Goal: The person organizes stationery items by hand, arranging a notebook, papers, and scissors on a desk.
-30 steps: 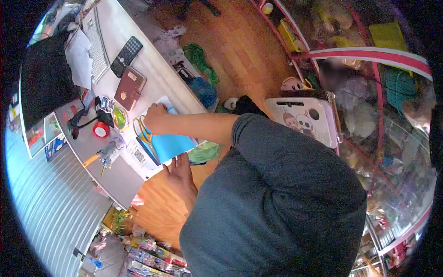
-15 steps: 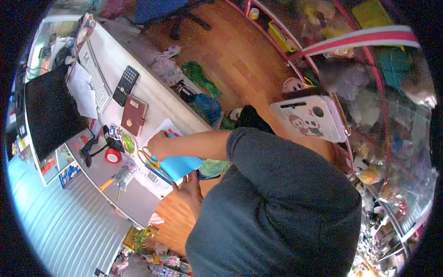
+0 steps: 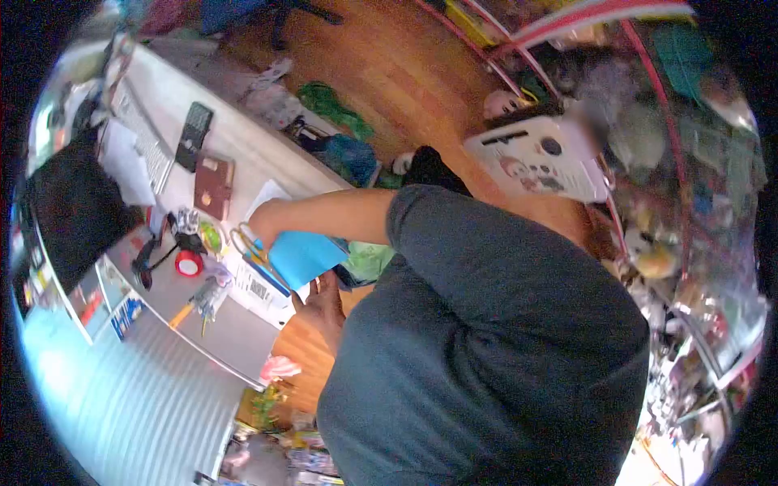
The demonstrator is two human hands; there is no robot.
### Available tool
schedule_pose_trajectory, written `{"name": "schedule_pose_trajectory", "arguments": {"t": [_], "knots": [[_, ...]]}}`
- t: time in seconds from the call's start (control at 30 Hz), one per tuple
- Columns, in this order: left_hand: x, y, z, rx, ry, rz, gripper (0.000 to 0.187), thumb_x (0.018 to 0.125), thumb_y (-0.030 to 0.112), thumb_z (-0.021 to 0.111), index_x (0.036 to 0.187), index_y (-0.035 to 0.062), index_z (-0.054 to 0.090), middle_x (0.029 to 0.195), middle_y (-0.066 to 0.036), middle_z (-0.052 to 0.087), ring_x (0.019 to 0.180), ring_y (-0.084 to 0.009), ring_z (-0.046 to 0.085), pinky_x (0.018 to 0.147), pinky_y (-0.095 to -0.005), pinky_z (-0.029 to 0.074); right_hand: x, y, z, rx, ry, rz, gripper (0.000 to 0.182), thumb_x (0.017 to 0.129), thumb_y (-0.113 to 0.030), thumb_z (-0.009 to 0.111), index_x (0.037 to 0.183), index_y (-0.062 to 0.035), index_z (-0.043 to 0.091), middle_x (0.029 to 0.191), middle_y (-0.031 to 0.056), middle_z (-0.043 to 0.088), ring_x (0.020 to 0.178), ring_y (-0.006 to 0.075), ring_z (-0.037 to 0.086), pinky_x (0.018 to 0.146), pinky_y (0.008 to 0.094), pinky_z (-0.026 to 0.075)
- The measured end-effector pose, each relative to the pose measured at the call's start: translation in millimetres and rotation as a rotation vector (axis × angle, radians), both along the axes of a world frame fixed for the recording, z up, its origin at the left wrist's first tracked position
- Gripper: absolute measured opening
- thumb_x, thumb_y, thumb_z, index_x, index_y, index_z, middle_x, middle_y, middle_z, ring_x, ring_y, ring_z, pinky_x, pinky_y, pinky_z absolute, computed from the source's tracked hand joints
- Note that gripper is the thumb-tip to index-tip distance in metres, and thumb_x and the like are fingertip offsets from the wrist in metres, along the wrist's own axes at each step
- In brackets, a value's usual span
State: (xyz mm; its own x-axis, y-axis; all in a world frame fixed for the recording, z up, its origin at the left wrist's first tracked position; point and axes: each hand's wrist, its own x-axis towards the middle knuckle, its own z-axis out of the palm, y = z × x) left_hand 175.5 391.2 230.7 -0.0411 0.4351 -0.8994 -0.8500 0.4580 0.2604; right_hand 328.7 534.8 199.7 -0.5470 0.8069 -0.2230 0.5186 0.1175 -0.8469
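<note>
Nearest the wearer, the left hand (image 3: 321, 310) is at the close edge of a blue sheet (image 3: 306, 262), thumb and fingers apart; whether they pinch it cannot be told. A second earlier, those fingers were spread more openly just off that edge. The right hand (image 3: 264, 222) reaches over the sheet's far end, its fingers partly hidden and blurred, their grip unclear. It remains beside the gold-handled scissors (image 3: 256, 253), as in the earlier frames, and the scissors lie just ahead of its fingers. A printed white sheet (image 3: 259, 289) shows ahead of the left fingers, on the pale surface (image 3: 245, 342). Farther ahead of the right fingers sits a red tape roll (image 3: 189, 262); to their right lie a brown notebook (image 3: 213, 183) and, beyond it, a black keypad device (image 3: 194, 138). Farthest off, a white keyboard (image 3: 146, 134) is well apart. The view has shifted, but these desk items keep their arrangement.
</note>
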Motion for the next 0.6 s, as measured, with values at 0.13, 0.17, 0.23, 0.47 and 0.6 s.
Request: {"name": "schedule_pose_trajectory", "arguments": {"t": [0.13, 0.17, 0.23, 0.47, 0.6], "knots": [[10.2, -10.4, -0.5, 0.126, 0.033, 0.007, 0.043, 0.081, 0.032, 0.046, 0.106, -0.0024, 0.037, 0.101, -0.017, 0.038, 0.093, -0.0285, 0.041, 0.080, -0.0451, 0.038, 4.6, -12.3, -8.7, 0.106, -0.034, -0.024, 0.045, 0.064, -0.045, 0.060, 0.075, -0.0018, 0.063, 0.080, 0.0163, 0.060, 0.074, 0.0309, 0.057, 0.067, 0.0416, 0.044], [26.4, -10.1, 13.4, 0.142, 0.072, 0.058, 0.042, 0.081, 0.032, 0.045, 0.105, -0.0015, 0.039, 0.101, -0.017, 0.038, 0.092, -0.0277, 0.042, 0.079, -0.0443, 0.039, 5.2, -13.0, -14.3, 0.100, 0.012, -0.031, 0.047, 0.063, -0.044, 0.061, 0.079, -0.0005, 0.062, 0.080, 0.0179, 0.059, 0.075, 0.0318, 0.057, 0.071, 0.0413, 0.043], [15.5, -16.1, 3.4, 0.209, 0.069, 0.050, 0.042, 0.082, 0.032, 0.045, 0.107, -0.0008, 0.039, 0.104, -0.016, 0.038, 0.093, -0.0273, 0.042, 0.080, -0.0430, 0.038, 12.9, -17.5, -17.2, 0.103, 0.086, -0.101, 0.047, 0.064, -0.042, 0.061, 0.085, 0.0002, 0.061, 0.080, 0.0197, 0.059, 0.078, 0.0326, 0.056, 0.073, 0.0400, 0.043], [26.4, -31.6, 6.6, 0.318, 0.158, -0.068, 0.042, 0.082, 0.033, 0.045, 0.111, 0.0038, 0.038, 0.106, -0.013, 0.039, 0.097, -0.0250, 0.041, 0.085, -0.0406, 0.036, 49.6, -27.7, 10.9, -0.207, 0.372, -0.180, 0.040, 0.066, -0.032, 0.064, 0.087, 0.0007, 0.060, 0.089, 0.0154, 0.059, 0.076, 0.0243, 0.058, 0.069, 0.0326, 0.045], [43.5, -44.6, 8.7, 0.433, 0.145, -0.115, 0.042, 0.081, 0.033, 0.048, 0.112, 0.0062, 0.037, 0.107, -0.007, 0.041, 0.096, -0.0223, 0.041, 0.085, -0.0406, 0.035, 72.9, -34.7, -34.1, -0.279, 0.236, -0.282, 0.049, 0.069, -0.033, 0.064, 0.104, -0.0002, 0.054, 0.093, 0.0160, 0.059, 0.080, 0.0221, 0.058, 0.071, 0.0319, 0.047]]}}
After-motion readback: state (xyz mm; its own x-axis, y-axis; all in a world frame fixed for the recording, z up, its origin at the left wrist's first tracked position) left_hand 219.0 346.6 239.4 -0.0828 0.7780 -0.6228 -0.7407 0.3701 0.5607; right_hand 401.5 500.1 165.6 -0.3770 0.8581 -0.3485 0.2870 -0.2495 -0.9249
